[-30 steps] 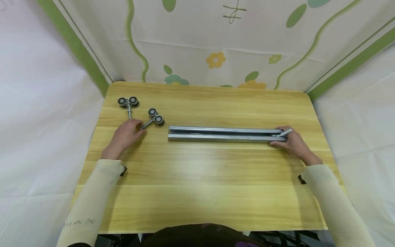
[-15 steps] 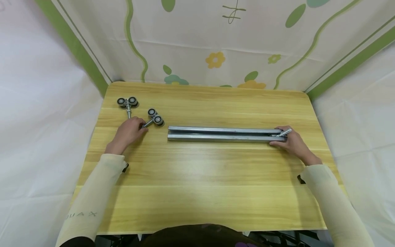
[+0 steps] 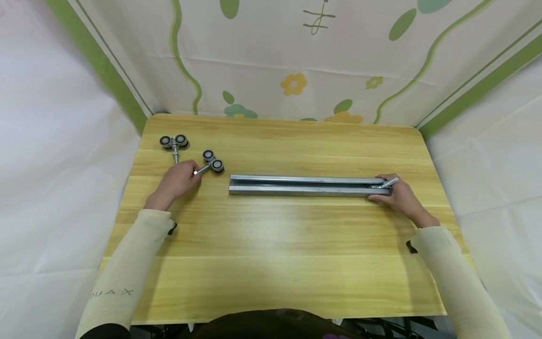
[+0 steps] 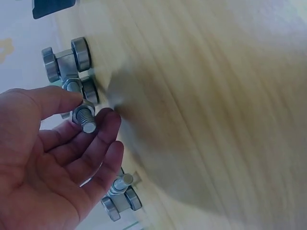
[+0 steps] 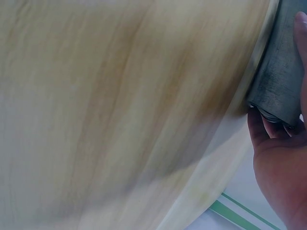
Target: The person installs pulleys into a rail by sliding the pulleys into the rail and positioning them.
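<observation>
My left hand (image 3: 177, 181) pinches the threaded bolt of a roller trolley (image 3: 215, 162), thumb on top and fingers curled beneath, as the left wrist view shows at the bolt and nut (image 4: 85, 117). Its black-rimmed wheels point away from the hand. A second roller trolley (image 3: 174, 142) lies just behind that hand, stem toward me. At the right, my right hand (image 3: 398, 195) grips the end of a slotted steel rail (image 3: 296, 185), thumb on the near side and fingers round the far side. A bolt (image 3: 388, 182) sticks up out of the slot there; what it joins inside is hidden.
The wooden table (image 3: 271, 263) carries the rail lengthwise across its middle. White curtain panels (image 3: 262, 47) with a printed flower pattern stand along the back edge and at both sides.
My left hand has shifted slightly away from me and to the right, its fingers drawing closer round the trolley's bolt. The right hand and rail have stayed in place.
</observation>
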A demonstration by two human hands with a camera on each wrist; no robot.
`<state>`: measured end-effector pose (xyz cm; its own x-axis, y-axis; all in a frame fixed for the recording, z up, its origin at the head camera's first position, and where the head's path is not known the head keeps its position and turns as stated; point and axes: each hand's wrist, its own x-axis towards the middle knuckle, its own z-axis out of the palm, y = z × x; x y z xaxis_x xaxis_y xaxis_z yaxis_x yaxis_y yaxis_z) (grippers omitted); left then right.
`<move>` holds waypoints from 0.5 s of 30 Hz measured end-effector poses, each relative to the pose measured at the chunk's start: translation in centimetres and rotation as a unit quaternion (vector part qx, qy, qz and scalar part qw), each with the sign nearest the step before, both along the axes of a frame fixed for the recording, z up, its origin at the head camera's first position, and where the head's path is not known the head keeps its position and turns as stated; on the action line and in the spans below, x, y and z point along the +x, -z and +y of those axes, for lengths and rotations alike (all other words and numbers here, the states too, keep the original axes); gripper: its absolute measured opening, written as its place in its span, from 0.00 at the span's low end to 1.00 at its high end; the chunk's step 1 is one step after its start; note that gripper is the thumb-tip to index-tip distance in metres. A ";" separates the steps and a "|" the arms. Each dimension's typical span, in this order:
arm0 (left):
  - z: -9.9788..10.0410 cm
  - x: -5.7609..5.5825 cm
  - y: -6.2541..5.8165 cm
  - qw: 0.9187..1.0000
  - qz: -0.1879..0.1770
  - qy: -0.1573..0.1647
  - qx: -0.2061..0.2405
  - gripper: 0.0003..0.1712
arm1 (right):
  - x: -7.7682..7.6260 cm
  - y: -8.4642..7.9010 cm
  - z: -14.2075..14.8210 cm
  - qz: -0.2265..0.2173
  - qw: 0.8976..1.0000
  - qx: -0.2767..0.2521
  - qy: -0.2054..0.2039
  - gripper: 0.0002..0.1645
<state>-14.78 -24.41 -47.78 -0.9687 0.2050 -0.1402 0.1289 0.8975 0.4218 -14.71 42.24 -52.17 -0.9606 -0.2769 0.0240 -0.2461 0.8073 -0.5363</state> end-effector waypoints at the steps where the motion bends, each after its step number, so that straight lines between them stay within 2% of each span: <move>1: 0.0 0.0 0.0 1.000 0.001 -0.001 0.001 0.13 | 0.0 0.0 0.0 0.000 1.000 0.000 0.000 0.41; 8: -0.1 0.2 -0.2 0.999 0.022 -0.016 0.018 0.13 | 0.1 0.0 0.0 -0.001 1.000 0.000 0.001 0.41; 15: 0.0 0.1 -1.3 0.998 0.047 -0.025 0.030 0.13 | 0.1 -0.1 0.0 -0.003 1.000 -0.005 0.003 0.42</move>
<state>-14.68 -24.45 -46.47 -0.9861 0.1618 -0.0364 0.1270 0.8777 0.4622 -14.59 42.20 -52.08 -0.9625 -0.2706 0.0209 -0.2377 0.8033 -0.5461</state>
